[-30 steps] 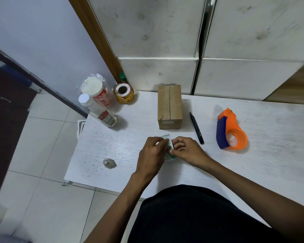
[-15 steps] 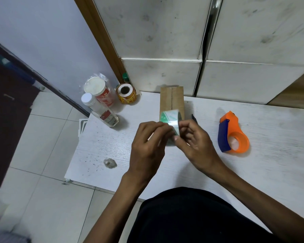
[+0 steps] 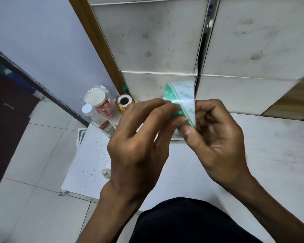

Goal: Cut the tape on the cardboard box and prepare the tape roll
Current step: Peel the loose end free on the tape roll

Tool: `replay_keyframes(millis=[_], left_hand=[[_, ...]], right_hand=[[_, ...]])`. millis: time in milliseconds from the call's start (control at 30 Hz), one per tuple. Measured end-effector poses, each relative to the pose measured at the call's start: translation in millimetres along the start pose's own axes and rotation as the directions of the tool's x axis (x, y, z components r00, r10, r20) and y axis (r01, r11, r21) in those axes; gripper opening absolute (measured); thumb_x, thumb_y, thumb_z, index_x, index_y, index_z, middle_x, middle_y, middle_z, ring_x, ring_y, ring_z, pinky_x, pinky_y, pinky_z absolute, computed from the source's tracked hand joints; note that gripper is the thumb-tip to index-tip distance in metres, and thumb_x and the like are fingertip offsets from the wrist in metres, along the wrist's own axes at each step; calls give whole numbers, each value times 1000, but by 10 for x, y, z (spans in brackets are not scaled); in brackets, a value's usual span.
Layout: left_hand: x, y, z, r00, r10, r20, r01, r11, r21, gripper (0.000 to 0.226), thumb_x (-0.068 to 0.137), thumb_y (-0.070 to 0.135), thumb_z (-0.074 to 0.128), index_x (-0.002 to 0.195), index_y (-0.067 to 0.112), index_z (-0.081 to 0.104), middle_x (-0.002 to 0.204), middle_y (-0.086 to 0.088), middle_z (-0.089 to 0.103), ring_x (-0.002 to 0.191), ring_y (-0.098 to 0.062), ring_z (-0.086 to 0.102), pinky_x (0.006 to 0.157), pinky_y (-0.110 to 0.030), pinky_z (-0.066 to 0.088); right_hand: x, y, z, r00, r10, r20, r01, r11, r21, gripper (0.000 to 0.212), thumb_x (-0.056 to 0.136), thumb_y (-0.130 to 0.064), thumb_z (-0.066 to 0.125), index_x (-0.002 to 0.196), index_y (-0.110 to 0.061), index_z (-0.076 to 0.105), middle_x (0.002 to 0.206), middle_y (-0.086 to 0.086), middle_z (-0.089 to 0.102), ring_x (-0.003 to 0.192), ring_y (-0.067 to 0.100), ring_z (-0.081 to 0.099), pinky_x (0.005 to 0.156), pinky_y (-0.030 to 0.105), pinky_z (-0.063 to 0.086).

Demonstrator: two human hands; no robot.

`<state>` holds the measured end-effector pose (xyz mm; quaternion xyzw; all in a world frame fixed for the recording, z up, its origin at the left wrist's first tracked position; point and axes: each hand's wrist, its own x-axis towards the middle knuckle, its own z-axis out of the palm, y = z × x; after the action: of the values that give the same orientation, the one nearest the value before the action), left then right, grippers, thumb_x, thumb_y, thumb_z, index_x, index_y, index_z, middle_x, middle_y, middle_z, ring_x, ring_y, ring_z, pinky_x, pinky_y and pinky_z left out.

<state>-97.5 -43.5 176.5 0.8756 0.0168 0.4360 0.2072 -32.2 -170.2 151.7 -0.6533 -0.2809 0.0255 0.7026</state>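
Observation:
A roll of clear tape with green print is held up close to the camera, between both hands, above the white table. My left hand grips its left side with fingertips and thumb. My right hand pinches its right edge, thumb on the tape's face. The cardboard box, the pen and the orange tape dispenser are hidden behind my hands or out of the picture.
At the table's back left corner stand a white-lidded jar in plastic wrap, a small white-capped bottle and a yellow label roll. A crumpled scrap lies near the front left edge. White cabinet doors rise behind.
Both hands have lifted the tape roll from the table up toward the camera. The view tilted up, so the box, pen and dispenser no longer show.

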Motion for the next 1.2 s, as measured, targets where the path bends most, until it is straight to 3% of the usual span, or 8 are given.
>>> replay_keyframes(millis=[100, 200, 267, 500, 767, 933, 1033, 1200], left_hand=[[57, 51, -28, 1000, 11, -19, -11, 1000, 2, 9, 92, 12, 76, 92, 3, 78, 93, -10, 74, 87, -20, 70, 86, -18, 51], [105, 81, -38, 1000, 7, -13, -7, 1000, -7, 9, 91, 11, 76, 91, 2, 79, 91, -11, 74, 85, -21, 71, 85, -18, 51], [133, 90, -49, 1000, -4, 12, 4, 1000, -22, 8, 91, 10, 76, 89, 3, 79, 90, -9, 74, 82, -22, 71, 80, -21, 53], [189, 100, -83, 998, -20, 62, 24, 998, -64, 6, 88, 9, 80, 84, 4, 78, 87, -5, 74, 78, -18, 70, 74, -27, 54], [244, 121, -71, 990, -82, 118, 92, 992, -85, 7, 86, 6, 80, 81, 4, 76, 86, -5, 73, 77, -18, 69, 68, -30, 55], [198, 130, -17, 997, -24, 72, 29, 998, -62, 20, 86, 1, 79, 105, 9, 78, 101, -6, 75, 86, -24, 71, 75, -32, 56], [173, 111, 6, 999, 45, 28, -44, 999, -26, 17, 88, -1, 76, 101, 9, 79, 101, -4, 76, 93, -30, 70, 81, -34, 55], [161, 157, 23, 999, 34, 3, -33, 998, -61, 8, 90, 2, 75, 95, 4, 80, 96, -5, 77, 88, -23, 73, 83, -25, 55]], right_hand=[[8, -79, -6, 1000, -9, -22, 9, 1000, 4, 18, 83, -22, 63, 99, -18, 55, 82, 22, 56, 71, 36, 52, 63, 36, 48], [9, -99, -18, 999, 3, -38, -2, 1000, 4, 19, 83, -24, 63, 100, -23, 56, 77, 13, 53, 62, 20, 47, 57, 20, 43], [0, -91, -30, 999, 9, -45, -9, 1000, -2, 18, 83, -25, 63, 100, -23, 57, 75, 9, 50, 60, 12, 44, 56, 16, 41], [-28, -82, -45, 999, 1, -38, -2, 1000, -26, 21, 84, -22, 63, 103, -15, 56, 80, 16, 56, 71, 33, 53, 64, 32, 49], [-14, -64, -49, 998, -10, -62, 4, 995, -100, 23, 84, -22, 63, 105, -16, 57, 78, 7, 52, 71, 31, 53, 64, 38, 49], [43, -102, -68, 997, -35, -65, 26, 990, -140, 22, 85, -23, 64, 105, -19, 56, 76, 2, 50, 69, 27, 52, 62, 36, 49], [59, -129, -62, 998, -31, -61, 23, 991, -133, 22, 84, -26, 64, 105, -22, 57, 76, 0, 49, 68, 25, 52, 63, 35, 49], [58, -151, -66, 998, -22, -58, 15, 994, -109, 24, 85, -25, 63, 106, -17, 58, 77, 6, 51, 70, 31, 54, 63, 44, 50]])
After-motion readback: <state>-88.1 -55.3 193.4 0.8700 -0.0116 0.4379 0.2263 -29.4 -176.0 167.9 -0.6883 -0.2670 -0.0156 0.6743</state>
